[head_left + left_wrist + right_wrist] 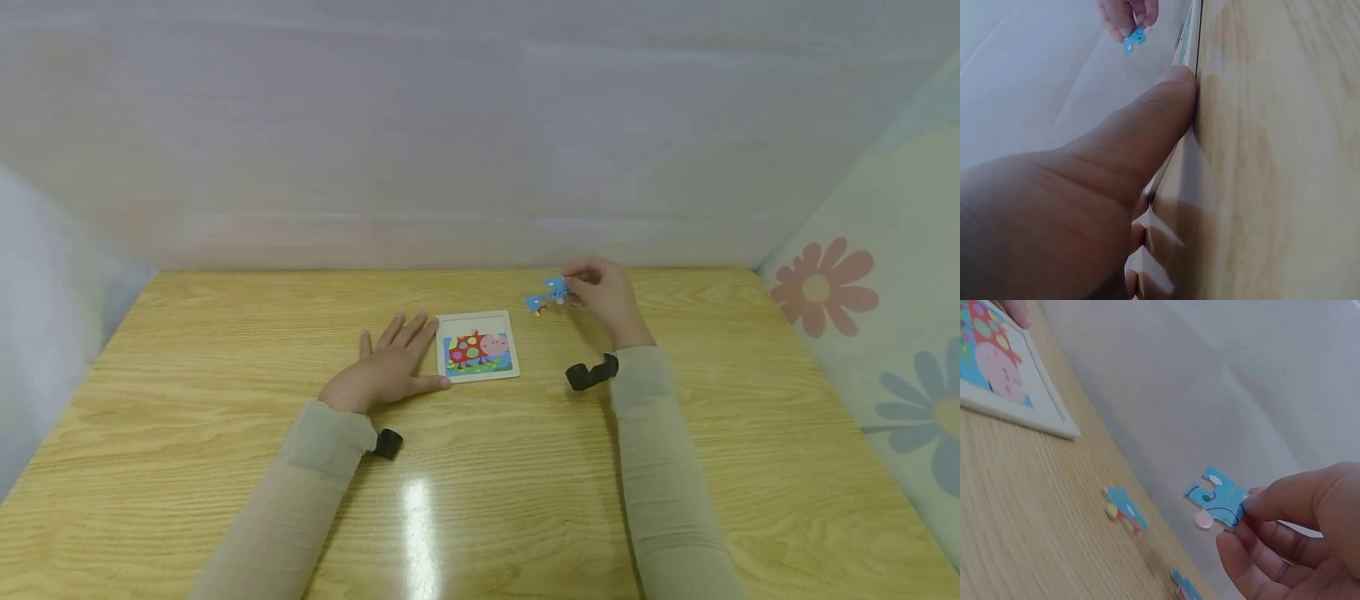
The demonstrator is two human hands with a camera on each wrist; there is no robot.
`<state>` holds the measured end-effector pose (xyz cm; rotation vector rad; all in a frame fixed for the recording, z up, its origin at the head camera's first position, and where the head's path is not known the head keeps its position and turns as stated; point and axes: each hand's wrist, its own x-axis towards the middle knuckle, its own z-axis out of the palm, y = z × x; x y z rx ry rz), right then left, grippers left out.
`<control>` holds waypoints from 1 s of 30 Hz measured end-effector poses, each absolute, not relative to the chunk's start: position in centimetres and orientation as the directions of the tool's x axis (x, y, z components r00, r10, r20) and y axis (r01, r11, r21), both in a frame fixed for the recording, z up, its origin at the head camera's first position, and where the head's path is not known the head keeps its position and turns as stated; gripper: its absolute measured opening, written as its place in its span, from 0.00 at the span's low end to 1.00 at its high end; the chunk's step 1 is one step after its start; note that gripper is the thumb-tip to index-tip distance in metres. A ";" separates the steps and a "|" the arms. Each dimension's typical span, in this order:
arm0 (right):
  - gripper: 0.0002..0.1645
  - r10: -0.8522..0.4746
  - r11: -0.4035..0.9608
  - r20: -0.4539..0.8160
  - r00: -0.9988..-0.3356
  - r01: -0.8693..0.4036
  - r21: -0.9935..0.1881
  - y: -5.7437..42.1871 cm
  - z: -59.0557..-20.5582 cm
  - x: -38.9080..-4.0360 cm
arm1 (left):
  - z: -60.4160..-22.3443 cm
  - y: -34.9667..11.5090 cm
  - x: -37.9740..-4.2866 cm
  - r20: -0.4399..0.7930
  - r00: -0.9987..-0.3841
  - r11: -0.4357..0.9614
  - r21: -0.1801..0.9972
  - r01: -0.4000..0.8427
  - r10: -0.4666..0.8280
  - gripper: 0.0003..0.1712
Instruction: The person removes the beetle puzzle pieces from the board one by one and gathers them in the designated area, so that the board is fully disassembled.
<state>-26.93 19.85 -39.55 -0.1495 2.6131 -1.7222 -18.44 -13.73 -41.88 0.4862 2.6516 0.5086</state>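
Between thumb and fingers, my right hand [606, 298] pinches a blue jigsaw piece [1217, 499] with a pink tab, raised above the table. My left hand [390, 362] lies with fingers spread, thumb and fingertips at the left edge of a pale puzzle frame [477, 381]. Inside the frame, a partly filled picture [471, 350] shows a red spotted ladybug with a pink face; the strip along its top is bare. A second blue piece [1124, 509] with red and yellow lies on the table right of the frame. Another blue piece [1185, 586] shows at the right wrist view's lower edge.
The wooden table [480, 500] reaches back to a pale cloth backdrop [480, 150]. At the right hangs a cloth with printed flowers [825, 287]. Black wrist cameras [388, 443] sit at both cuffs.
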 end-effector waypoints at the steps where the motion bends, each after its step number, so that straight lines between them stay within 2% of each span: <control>1: 0.12 -0.072 0.382 0.040 -0.997 -0.064 -0.922 20.1 -39.6 -27.0 | -41.9 -13.7 -18.5 -0.312 -0.862 0.875 0.409 0.259 0.400 0.60; 12: 0.14 0.060 0.422 0.039 -0.997 -0.010 -0.907 22.9 -40.4 -27.1 | -41.8 -13.6 -18.3 -0.315 -0.864 0.878 0.407 0.251 0.393 0.60; 22: 0.14 0.219 0.361 0.013 -0.976 0.069 -0.930 24.7 -41.2 -27.1 | -41.9 -13.7 -18.3 -0.307 -0.867 0.874 0.417 0.249 0.393 0.60; 30: 0.14 0.288 0.409 0.006 -0.958 0.117 -0.905 25.4 -41.9 -27.2 | -41.7 -13.6 -18.2 -0.308 -0.868 0.875 0.420 0.243 0.389 0.60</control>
